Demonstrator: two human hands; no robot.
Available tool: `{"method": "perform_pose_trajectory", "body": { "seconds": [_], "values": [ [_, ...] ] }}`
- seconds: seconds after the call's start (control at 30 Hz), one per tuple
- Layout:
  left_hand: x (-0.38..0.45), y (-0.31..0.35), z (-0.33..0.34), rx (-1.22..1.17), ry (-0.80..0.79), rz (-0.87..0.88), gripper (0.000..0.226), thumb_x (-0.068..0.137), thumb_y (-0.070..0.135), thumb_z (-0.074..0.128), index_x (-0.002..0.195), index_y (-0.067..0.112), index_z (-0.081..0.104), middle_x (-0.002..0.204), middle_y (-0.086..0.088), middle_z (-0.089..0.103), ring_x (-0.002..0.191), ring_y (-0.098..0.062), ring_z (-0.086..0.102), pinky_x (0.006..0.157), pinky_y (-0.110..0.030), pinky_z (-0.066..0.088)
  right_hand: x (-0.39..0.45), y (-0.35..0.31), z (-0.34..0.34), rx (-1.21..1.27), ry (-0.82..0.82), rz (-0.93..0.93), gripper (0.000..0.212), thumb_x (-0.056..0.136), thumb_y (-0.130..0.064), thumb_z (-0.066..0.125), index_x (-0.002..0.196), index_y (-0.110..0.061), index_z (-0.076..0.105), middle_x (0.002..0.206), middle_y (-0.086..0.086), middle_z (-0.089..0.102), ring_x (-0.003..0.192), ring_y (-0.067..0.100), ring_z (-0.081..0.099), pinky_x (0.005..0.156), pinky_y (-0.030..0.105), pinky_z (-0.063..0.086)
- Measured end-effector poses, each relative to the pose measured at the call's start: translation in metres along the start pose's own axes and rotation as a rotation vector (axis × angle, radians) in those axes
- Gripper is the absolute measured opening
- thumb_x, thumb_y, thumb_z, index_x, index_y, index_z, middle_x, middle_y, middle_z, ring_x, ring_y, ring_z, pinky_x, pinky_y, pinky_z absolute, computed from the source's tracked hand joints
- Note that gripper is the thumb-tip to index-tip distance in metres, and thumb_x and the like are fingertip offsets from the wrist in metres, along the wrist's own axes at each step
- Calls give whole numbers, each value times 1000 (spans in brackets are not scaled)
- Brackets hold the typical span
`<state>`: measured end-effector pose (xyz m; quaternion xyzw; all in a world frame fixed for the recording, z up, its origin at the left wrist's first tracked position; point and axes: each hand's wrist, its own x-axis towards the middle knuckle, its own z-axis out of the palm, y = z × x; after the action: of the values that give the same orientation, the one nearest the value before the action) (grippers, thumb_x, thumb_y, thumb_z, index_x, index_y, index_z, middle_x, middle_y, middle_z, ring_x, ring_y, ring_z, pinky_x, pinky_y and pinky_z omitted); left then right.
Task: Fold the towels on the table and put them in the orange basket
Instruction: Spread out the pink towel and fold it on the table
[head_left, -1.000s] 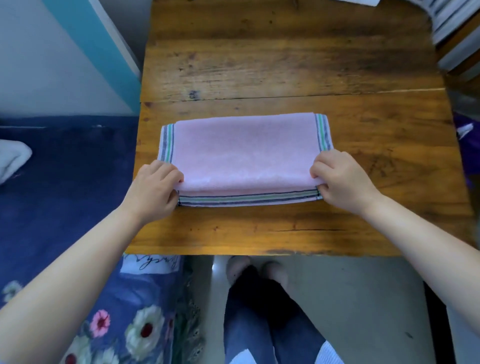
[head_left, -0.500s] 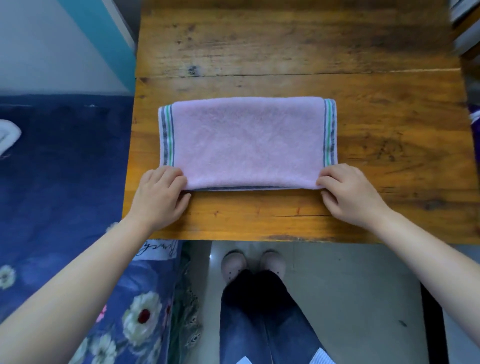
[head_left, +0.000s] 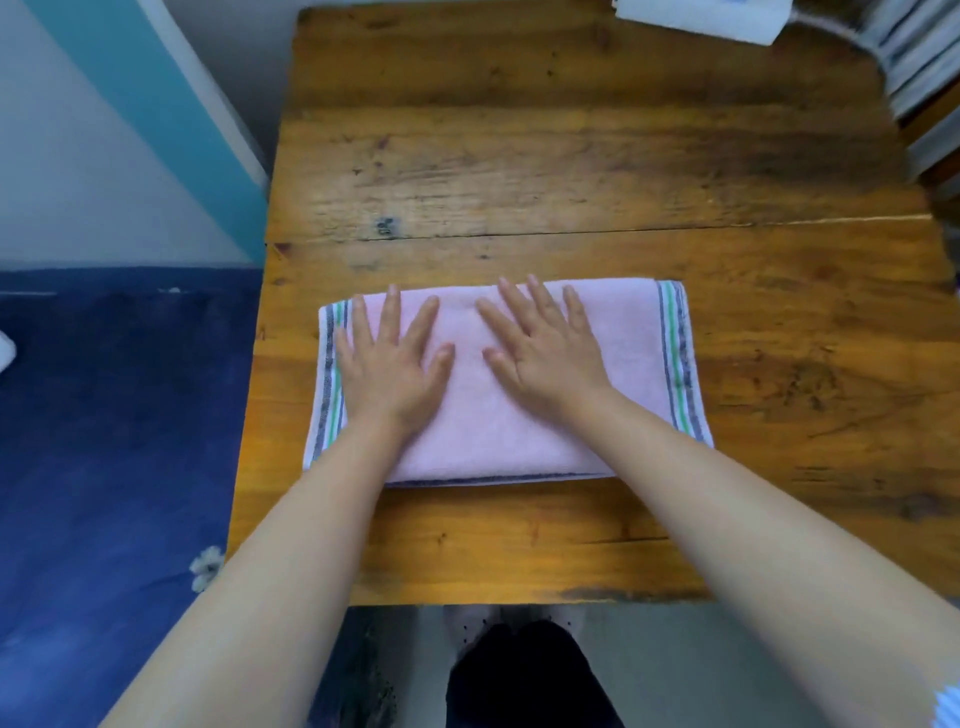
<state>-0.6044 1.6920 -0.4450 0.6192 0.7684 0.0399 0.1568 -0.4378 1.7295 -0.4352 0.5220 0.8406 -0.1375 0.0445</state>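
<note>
A blue floral bed (head_left: 104, 441) lies left of the bench (head_left: 571, 171). The left hand (head_left: 387, 358) and right hand (head_left: 540, 348) press flat, fingers spread, grip released, on the folded pink towel (head_left: 623, 338) near the bench's near edge; forearms hide its near corners. Far right, striped cloth (head_left: 919, 57) is cut off.

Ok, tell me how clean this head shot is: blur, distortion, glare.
Head view: both hands, left hand and right hand, and the pink towel look sharp; the wide lens bends the wooden table edges outward; the far right corner is smeared; soft, even light, no harsh glare.
</note>
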Motion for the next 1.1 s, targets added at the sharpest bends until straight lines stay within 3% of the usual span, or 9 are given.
{"method": "perform_pose_trajectory", "body": {
  "seconds": [0.17, 0.37, 0.5, 0.57, 0.67, 0.77, 0.87, 1.0, 1.1],
  "values": [
    [0, -34, -6, 33, -3, -26, 62, 92, 51, 33, 146, 25, 18, 157, -5, 8, 142, -38, -3, 115, -48, 0, -13, 58, -5, 40, 64, 289, 55, 94, -48, 26, 145, -29, 16, 156, 1, 9, 144, 23, 0, 114, 43, -5],
    [-2, -37, -13, 8, -36, -127, 65, 94, 48, 30, 147, 18, 11, 157, -3, 3, 142, -36, -9, 114, -52, -4, -41, 86, -11, 47, 102, 537, 55, 96, -44, 19, 146, -21, 10, 157, 5, 3, 144, 27, -2, 115, 49, 0],
    [-16, -24, -20, 126, 16, 81, 69, 90, 53, 25, 146, 15, 18, 157, -9, 4, 144, -32, -7, 113, -51, -6, -61, 45, -19, 82, 256, 349, 61, 90, -45, 24, 140, -11, 32, 151, 18, 24, 140, 39, 17, 109, 59, 10],
    [-36, -19, -18, 109, -62, 212, 80, 80, 60, 15, 147, 17, 16, 157, -5, 3, 144, -28, -7, 114, -46, -7, -77, 22, -11, 68, 243, 232, 63, 86, -44, 24, 135, -10, 42, 145, 20, 34, 135, 43, 28, 105, 62, 17],
    [-58, -27, -8, 122, -175, 199, 82, 75, 64, 8, 147, 25, 6, 157, -1, -5, 144, -25, -13, 115, -43, -7, -97, 16, 1, 76, 65, 289, 75, 78, -52, 8, 140, -18, 33, 152, 13, 22, 141, 34, 17, 113, 49, 10],
    [-61, -33, -9, 104, -182, 193, 88, 68, 68, 2, 147, 28, 9, 157, 0, -3, 144, -25, -10, 116, -42, -3, -106, 29, 6, 88, 70, 392, 71, 82, -52, 9, 142, -19, 28, 154, 9, 18, 143, 29, 13, 114, 44, 9],
    [-55, -32, -16, 147, -169, 217, 79, 78, 66, 16, 146, 27, 18, 157, -1, 9, 145, -26, 1, 114, -41, 10, -111, 37, 5, 118, 64, 526, 55, 94, -42, 27, 144, -18, 22, 155, 7, 14, 143, 28, 10, 113, 47, 11],
    [-43, -22, -33, 142, -44, 258, 63, 85, 55, 36, 133, 15, 45, 144, -9, 39, 134, -27, 31, 106, -38, 27, -127, 34, -7, 178, 168, 621, 58, 90, -31, 49, 140, -9, 29, 138, 19, 38, 120, 37, 40, 94, 44, 37],
    [-29, 2, -42, 50, -27, 234, 51, 89, 36, 51, 132, 10, 44, 142, -12, 38, 132, -29, 32, 107, -39, 27, -126, 31, -15, 301, 117, 770, 61, 87, -30, 54, 137, -8, 29, 127, 21, 43, 112, 39, 44, 86, 42, 42]
  ]
}}
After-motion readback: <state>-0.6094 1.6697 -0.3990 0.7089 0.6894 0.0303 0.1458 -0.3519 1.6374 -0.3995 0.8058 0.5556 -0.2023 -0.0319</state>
